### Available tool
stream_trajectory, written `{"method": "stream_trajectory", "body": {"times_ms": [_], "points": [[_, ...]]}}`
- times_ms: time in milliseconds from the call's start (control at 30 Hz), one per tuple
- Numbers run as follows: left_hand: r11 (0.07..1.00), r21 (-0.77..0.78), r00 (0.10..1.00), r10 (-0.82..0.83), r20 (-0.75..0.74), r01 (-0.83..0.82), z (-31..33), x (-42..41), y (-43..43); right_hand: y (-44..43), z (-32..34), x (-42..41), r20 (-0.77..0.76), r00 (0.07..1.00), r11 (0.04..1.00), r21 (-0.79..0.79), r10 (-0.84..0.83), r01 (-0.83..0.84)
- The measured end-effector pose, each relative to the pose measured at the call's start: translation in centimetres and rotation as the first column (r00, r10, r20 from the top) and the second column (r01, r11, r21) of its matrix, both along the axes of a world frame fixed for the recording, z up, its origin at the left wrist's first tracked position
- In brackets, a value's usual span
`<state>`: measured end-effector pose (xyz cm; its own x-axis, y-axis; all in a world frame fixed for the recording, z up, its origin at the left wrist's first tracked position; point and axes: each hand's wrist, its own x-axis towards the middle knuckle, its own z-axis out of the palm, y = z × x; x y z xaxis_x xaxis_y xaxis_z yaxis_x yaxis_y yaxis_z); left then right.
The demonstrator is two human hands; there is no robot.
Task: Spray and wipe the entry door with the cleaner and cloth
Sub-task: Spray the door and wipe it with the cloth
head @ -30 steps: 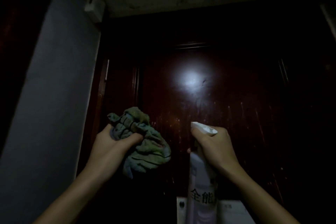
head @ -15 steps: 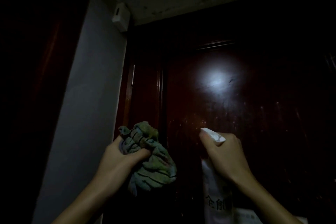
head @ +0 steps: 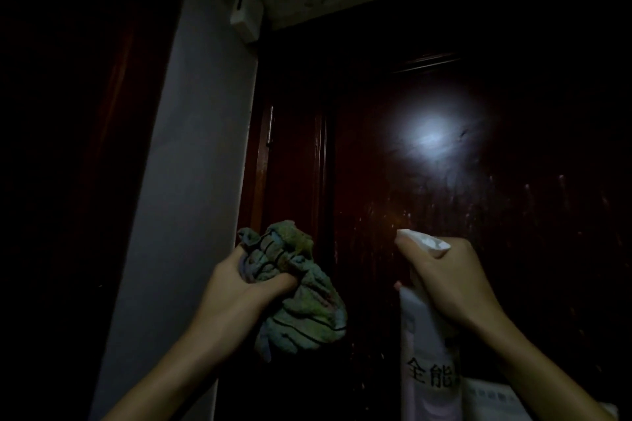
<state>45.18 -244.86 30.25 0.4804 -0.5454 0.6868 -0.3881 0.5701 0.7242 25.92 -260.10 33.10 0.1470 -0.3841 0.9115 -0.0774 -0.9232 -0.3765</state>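
While both hands are raised in front of the dark red-brown wooden entry door [head: 513,181], the task appears to stand at the spraying step.

The right hand [head: 444,284] is closed around the neck of the white plastic spray bottle [head: 424,345], which carries dark printed characters. Its fingers wrap the trigger area below the white nozzle head [head: 422,239]. The nozzle sits near the door's central panel and appears aimed at it, so that the cleaner lands on wood. It cannot be determined whether the trigger is pressed.

The left hand [head: 239,287] grips the bunched green-and-blue striped cloth [head: 301,304] in front of the door's left edge. This position is probably chosen to keep the cloth clear of the spray line, dry and ready to follow.

Pale streaks and specks show on the door panel beyond the nozzle. It is unclear whether they are cleaner or dirt. A bright round light reflection [head: 427,140] lies higher on the same panel.

A grey-white wall strip [head: 191,181] adjoins the door's left frame. A small white box [head: 245,14] is mounted near the door's upper left corner.
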Motion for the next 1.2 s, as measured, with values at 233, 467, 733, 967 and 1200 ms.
{"method": "stream_trajectory", "body": {"times_ms": [233, 467, 733, 967, 1200], "points": [[1.000, -0.003, 1.000, 0.015, -0.009, -0.015, -0.8, 0.4, -0.2, -0.5, -0.5, -0.3, -0.055, 0.998, 0.997, 0.070, 0.037, -0.033], [0.999, -0.002, 0.998, 0.050, -0.028, -0.050, -1.8, 0.8, -0.4, -0.4, -1.5, -0.9, -0.023, 0.998, 0.994, 0.094, 0.060, -0.057], [1.000, 0.005, 0.999, 0.029, -0.041, -0.029, -2.8, 1.0, -0.2, -0.8, -2.8, -0.6, -0.097, 0.995, 0.988, 0.153, 0.033, -0.018], [1.000, -0.005, 0.999, 0.022, -0.046, -0.022, -3.1, 1.3, -0.4, -1.1, -2.9, -1.1, 0.104, 0.989, 0.976, 0.184, 0.102, -0.120], [1.000, -0.018, 0.999, -0.015, -0.044, 0.014, -1.9, 0.8, -1.2, -1.0, -1.8, -1.0, 0.085, 0.996, 0.994, 0.107, -0.006, -0.004]]}}
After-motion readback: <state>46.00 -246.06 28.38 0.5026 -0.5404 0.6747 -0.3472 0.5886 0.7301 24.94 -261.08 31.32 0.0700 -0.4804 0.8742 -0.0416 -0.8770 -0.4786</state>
